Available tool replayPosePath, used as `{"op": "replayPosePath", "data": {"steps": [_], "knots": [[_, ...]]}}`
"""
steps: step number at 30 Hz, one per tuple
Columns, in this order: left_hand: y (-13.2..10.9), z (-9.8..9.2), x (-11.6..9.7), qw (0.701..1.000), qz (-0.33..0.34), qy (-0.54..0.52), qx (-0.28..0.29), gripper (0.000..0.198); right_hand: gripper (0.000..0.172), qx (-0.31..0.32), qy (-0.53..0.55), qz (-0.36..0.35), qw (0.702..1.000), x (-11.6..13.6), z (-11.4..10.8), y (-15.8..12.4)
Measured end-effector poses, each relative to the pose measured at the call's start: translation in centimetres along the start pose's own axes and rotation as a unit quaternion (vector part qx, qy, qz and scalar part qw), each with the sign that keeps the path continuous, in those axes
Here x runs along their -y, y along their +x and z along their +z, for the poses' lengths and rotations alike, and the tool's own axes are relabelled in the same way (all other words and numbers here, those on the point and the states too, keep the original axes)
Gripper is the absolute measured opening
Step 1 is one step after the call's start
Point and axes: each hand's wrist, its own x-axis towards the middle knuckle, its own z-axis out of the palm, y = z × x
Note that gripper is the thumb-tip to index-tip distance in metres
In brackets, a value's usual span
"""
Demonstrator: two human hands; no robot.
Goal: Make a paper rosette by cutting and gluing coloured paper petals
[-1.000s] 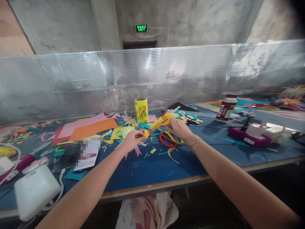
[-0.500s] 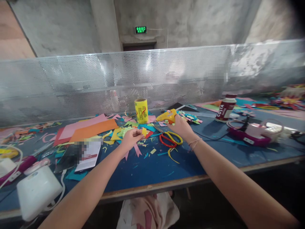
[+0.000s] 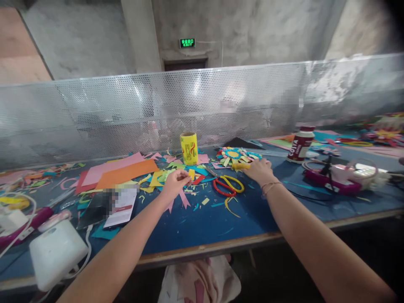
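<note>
Between the thumb and fingers of my left hand (image 3: 176,183) is a small piece of yellow paper (image 3: 191,173). My right hand (image 3: 260,171) is low over the table, closed around a yellow hot glue gun (image 3: 241,166); most of its body is hidden by the hand. Just behind the glue gun lies a flower of layered coloured paper (image 3: 232,154). Scissors (image 3: 227,186) with one red and one yellow handle rest between my hands. Cut paper scraps surround my left hand, and a yellow cardboard tube (image 3: 189,149) stands upright beyond it.
Orange paper sheets (image 3: 126,174) lie at the left, near a dark packet (image 3: 94,209) and a white charger-like box (image 3: 58,254). At the right are a Costa bottle (image 3: 300,144), a purple power strip (image 3: 334,180) and a black cable (image 3: 311,198). A perforated metal screen (image 3: 120,113) lines the back.
My right hand has moved right and down with the glue gun, uncovering the paper flower. My left hand still pinches the yellow paper in about the same place.
</note>
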Motion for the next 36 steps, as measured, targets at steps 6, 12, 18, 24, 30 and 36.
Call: {"op": "replayPosePath", "data": {"steps": [6,12,18,24,30,36], "knots": [[0.3,-0.2,0.3,0.998,0.017,-0.050,-0.040,0.023,0.018,0.099,0.406,-0.140,0.898,10.5,-2.3,-2.0],[0.2,-0.4,0.0,0.996,0.037,-0.057,-0.063,0.024,0.029,0.159,0.646,-0.016,0.747,18.4,-1.6,-5.4],[0.1,-0.3,-0.2,0.995,0.052,-0.049,-0.067,0.019,0.034,0.137,0.744,0.051,0.651,19.8,-0.6,-6.2],[0.0,-0.1,-0.2,0.996,0.056,-0.045,-0.059,0.020,0.034,0.168,0.776,0.068,0.605,19.9,-1.2,-6.5],[0.0,0.0,-0.1,0.996,0.065,-0.019,-0.059,0.021,0.027,0.189,0.783,0.082,0.587,19.9,-2.1,-6.7],[-0.2,0.3,-0.2,0.996,0.061,-0.034,-0.056,0.018,0.028,0.183,0.786,0.084,0.585,19.8,-1.9,-6.7]]}}
